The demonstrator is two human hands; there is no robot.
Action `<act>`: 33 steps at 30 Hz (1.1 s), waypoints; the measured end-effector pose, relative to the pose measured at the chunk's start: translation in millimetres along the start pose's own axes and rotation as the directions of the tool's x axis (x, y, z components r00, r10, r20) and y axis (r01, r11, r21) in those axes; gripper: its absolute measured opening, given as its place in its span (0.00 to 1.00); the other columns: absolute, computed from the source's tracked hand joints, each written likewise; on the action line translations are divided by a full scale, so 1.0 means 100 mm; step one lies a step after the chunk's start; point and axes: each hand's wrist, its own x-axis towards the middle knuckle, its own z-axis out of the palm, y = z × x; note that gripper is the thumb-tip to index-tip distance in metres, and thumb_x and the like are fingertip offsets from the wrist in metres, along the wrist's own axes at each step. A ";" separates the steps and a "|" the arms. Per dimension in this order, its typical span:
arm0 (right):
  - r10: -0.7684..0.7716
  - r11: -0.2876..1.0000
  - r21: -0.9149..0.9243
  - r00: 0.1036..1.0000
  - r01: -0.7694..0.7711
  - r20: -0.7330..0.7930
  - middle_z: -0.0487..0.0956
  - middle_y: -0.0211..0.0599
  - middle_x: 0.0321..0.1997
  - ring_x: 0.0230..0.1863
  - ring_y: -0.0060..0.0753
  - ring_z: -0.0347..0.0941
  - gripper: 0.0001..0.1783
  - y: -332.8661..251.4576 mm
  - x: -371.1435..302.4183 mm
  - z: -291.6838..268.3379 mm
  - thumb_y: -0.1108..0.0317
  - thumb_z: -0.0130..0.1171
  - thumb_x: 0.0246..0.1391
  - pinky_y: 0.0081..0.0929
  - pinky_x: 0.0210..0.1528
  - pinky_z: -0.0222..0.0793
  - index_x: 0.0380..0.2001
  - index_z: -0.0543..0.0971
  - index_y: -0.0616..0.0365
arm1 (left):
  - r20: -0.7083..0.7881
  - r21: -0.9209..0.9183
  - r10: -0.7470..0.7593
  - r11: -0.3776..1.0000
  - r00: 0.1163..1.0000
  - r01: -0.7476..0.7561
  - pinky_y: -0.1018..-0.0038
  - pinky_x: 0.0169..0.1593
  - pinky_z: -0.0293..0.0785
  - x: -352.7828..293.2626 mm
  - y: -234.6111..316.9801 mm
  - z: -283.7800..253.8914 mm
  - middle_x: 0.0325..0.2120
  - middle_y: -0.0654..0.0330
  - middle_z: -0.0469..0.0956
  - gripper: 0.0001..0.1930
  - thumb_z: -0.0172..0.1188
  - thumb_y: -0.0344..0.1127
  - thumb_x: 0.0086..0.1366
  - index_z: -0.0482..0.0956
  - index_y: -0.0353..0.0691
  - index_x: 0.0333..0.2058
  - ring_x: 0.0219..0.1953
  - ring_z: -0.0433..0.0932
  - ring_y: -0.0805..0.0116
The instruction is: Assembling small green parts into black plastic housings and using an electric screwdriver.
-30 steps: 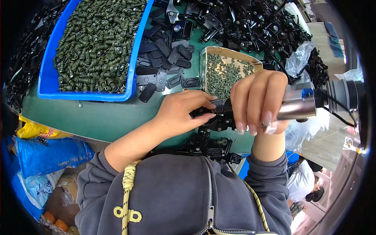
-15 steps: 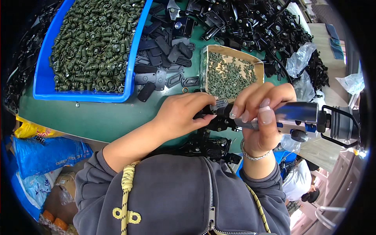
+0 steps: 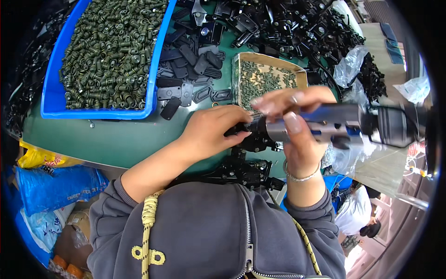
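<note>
Above green tabletop (image 3: 107,139), left fingers (image 3: 234,115) hold black part (image 3: 254,142)

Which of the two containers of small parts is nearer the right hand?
The cardboard tray, just beyond the right hand. It is smaller and tan, whereas the blue bin stands farther off to the left.
</note>
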 end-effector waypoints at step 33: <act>-0.267 0.935 0.176 0.936 0.309 -0.228 0.73 0.38 0.26 0.26 0.37 0.73 0.15 -0.37 -1.16 -0.53 0.71 0.62 0.56 0.33 0.30 0.74 0.42 0.66 0.54 | 0.093 0.197 0.194 0.958 0.976 -0.209 0.64 0.49 0.75 -0.73 0.67 0.08 0.47 0.60 0.82 0.12 0.71 0.27 0.48 0.84 0.42 0.34 0.52 0.78 0.55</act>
